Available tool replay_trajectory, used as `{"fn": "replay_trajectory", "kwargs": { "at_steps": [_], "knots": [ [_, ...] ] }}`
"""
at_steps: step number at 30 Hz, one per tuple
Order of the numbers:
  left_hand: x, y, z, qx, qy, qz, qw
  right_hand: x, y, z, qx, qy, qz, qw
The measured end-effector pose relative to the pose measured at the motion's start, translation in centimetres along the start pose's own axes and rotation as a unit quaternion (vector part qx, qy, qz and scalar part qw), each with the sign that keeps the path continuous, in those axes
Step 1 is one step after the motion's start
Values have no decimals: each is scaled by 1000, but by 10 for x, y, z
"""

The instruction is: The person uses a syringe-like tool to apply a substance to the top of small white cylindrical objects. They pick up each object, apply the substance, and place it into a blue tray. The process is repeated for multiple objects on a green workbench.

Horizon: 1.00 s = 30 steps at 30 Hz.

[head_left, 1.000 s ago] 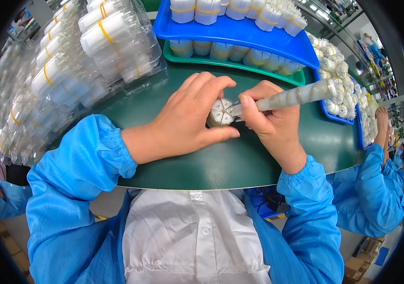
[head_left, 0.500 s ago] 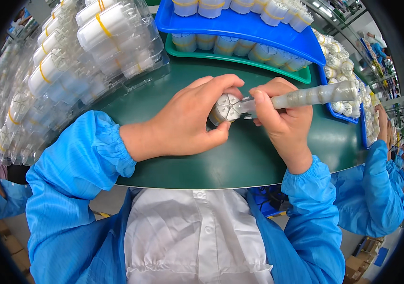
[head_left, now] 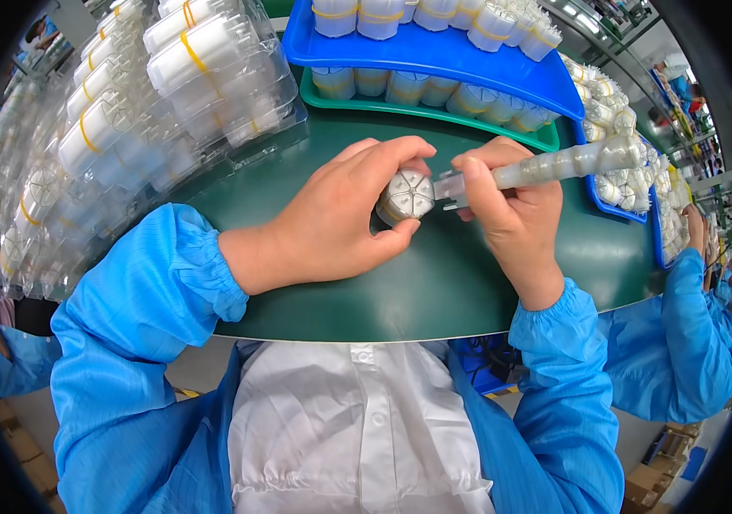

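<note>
My left hand (head_left: 331, 210) curls its thumb and fingers round a short round bundle (head_left: 407, 195). Its upper end shows several silvery wedge-shaped segments meeting at the centre. In my right hand (head_left: 516, 214) is a pen-like translucent tool (head_left: 567, 164), gripped between thumb and fingers. Its thick back end points up to the right. The clear forked tip lies right beside the bundle's right rim; whether it touches cannot be made out. Both hands are above the green tabletop (head_left: 340, 313).
A blue tray (head_left: 434, 53) of white banded bundles sits over a green tray (head_left: 417, 111) with more. Clear plastic trays (head_left: 212, 77) of white rolls pile up at left. Blue bins (head_left: 614, 201) hold small white bundles at right, near a co-worker's blue sleeve (head_left: 674, 343).
The tool's tip has drawn slightly away from the bundle's face, so more of the face shows. My left hand keeps its hold on the bundle.
</note>
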<state>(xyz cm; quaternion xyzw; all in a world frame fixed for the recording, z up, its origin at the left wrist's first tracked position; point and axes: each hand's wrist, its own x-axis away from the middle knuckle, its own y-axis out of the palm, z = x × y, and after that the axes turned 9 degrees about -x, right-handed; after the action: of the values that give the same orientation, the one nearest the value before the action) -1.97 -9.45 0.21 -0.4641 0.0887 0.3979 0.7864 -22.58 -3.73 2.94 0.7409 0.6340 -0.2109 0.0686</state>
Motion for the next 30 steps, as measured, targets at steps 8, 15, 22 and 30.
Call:
{"fn": "replay_trajectory", "kwargs": {
  "at_steps": [8, 15, 22, 30],
  "knots": [
    [-8, 1, 2, -14, 16, -14, 1000, -2, -1, 0, 27, 30, -31, 999],
    [-12, -18, 2, -211, 0, 16, 977, -21, -47, -5, 57, -141, 90, 984],
    [-22, -20, 33, -377, 54, 26, 924, -40, -87, -5, -123, -25, 257, 958],
    [-85, 61, 58, -154, 100, -2, 983, -36, -77, -1, -88, -86, 212, 970]
  ]
}}
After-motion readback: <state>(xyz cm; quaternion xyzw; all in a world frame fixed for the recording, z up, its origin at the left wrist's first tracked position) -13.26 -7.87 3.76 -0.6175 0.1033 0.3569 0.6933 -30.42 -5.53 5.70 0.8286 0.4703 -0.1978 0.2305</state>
